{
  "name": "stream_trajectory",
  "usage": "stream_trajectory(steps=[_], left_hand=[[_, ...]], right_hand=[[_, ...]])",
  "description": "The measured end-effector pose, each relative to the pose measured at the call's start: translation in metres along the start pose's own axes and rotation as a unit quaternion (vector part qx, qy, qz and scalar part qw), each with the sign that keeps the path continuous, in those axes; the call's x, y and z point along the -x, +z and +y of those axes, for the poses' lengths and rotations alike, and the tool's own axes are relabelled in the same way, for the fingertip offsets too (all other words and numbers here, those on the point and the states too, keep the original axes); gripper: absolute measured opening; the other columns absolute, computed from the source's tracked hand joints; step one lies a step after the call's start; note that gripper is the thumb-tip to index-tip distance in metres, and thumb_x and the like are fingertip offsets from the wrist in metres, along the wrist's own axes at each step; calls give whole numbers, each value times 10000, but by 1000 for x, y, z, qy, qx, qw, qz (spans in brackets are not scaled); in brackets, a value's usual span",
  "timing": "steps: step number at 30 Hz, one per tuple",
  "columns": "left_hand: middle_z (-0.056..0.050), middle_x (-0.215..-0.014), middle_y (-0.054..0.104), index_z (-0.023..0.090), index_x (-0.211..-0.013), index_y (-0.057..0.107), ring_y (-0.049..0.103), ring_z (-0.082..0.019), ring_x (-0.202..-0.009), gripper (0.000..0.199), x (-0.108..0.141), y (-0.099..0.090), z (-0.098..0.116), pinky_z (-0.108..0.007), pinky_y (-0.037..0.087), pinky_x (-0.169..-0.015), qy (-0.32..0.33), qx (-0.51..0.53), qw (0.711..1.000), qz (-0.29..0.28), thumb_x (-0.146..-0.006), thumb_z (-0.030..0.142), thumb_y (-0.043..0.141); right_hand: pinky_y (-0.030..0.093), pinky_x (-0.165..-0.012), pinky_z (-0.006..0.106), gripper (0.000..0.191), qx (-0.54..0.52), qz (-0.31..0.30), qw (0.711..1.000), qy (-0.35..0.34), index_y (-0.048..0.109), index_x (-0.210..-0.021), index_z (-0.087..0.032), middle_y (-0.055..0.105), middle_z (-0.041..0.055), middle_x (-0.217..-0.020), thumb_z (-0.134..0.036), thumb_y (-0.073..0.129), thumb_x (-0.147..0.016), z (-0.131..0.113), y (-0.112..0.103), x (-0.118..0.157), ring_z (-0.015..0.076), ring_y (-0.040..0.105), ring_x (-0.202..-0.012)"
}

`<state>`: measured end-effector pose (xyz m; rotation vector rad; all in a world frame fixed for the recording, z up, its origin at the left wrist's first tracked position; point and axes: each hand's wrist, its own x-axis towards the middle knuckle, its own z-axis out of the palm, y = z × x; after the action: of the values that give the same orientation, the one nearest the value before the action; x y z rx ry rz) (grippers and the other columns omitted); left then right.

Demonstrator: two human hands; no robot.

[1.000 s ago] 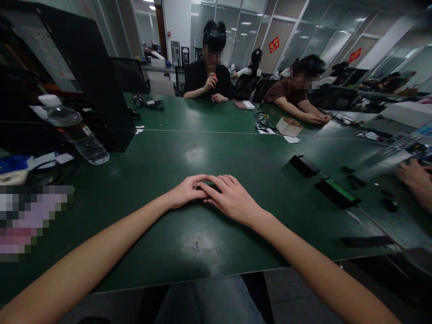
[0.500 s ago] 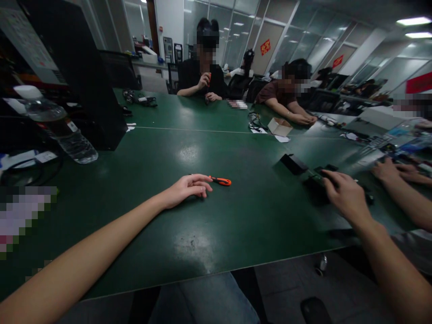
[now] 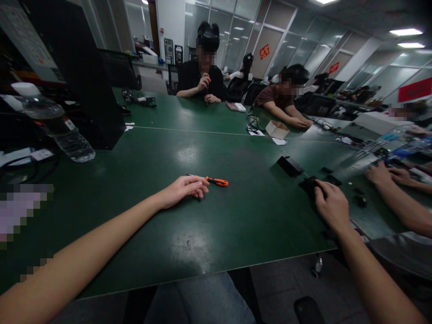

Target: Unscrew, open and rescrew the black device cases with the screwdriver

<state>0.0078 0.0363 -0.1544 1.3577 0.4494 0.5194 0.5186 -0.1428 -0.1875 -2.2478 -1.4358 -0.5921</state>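
In the head view, there on the green table (image 3: 236,225), the right hand (image 3: 332,207) bent its fingers over a black rectangular box (image 3: 308,183), hold unclear; it looked stiff, lightish, best gripped by its sides. The left hand (image 3: 182,190) lay half-open, nothing visibly gripped, beside an orange-and-black-handled screwdriver (image 3: 218,182).

Partly hidden things on a green table (image 3: 243,225)
The right hand (image 3: 332,204) covers much of a black block (image 3: 308,182), concealing its grip; the left hand (image 3: 185,188) hides part of the screwdriver (image 3: 219,182)'s shaft. A near-left item (image 3: 20,207) is pixelated, the tall black case (image 3: 84,76) is cut off above, and the far person (image 3: 189,78)'s handheld object is too small to identify.
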Motion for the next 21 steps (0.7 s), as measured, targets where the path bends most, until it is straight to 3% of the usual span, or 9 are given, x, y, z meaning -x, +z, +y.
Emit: stream_trajectory(steps=[6,14,17,21], left_hand=[[-118,-1019,738,124,-1121,711,673,-170,-834,384,-2,-1,-4,-328,521,-796,12,-25,1000,-10,-911,446,710],[-119,-1026,743,128,-1122,715,668,-166,-818,352,-2,-1,-3,-323,520,-779,15,-55,998,-13,-927,420,686],[-122,-1028,743,129,-1122,716,670,-171,-829,370,-1,-1,-3,-327,525,-788,15,-51,999,-11,-921,438,692],[-126,-1025,740,124,-1120,714,677,-179,-843,388,-1,-1,-3,-333,527,-798,8,-40,999,-5,-908,449,708]], right_hand=[[472,-1109,463,613,40,-27,999,-9,602,-1413,-136,607,187,-1437,-500,334,-999,-6,-6,4,354,595,-1276],[546,-967,504,662,68,-83,994,11,613,-1416,-149,609,157,-1458,-555,306,-993,-6,-11,3,384,650,-1191],[554,-949,488,627,43,-139,989,-10,674,-1326,-162,660,148,-1398,-561,394,-933,8,-22,-18,371,670,-1162],[541,-942,404,380,1,-181,983,-38,749,-986,-222,775,121,-1131,-459,476,-869,30,-53,-74,311,705,-1061]])
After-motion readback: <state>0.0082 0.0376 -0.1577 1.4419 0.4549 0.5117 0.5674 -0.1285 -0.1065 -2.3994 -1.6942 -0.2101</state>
